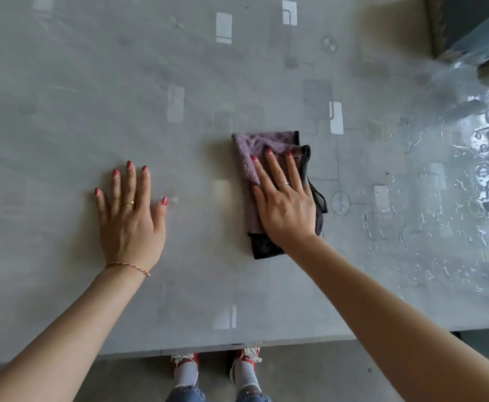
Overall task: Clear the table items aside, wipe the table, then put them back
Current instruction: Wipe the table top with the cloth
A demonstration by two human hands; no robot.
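A grey table (196, 68) with pale rectangle patterns under a glossy clear cover fills the view. A folded purple and black cloth (249, 158) lies flat near the table's middle. My right hand (286, 204) presses down on the cloth with straight, spread fingers. My left hand (131, 219) rests flat on the bare tabletop to the left of the cloth, fingers straight, holding nothing.
The right part of the table cover (440, 204) shines with wet streaks and window reflections. A dark cushioned seat (457, 21) with something light blue on it shows at the top right corner. The table's near edge (237, 345) runs above my feet.
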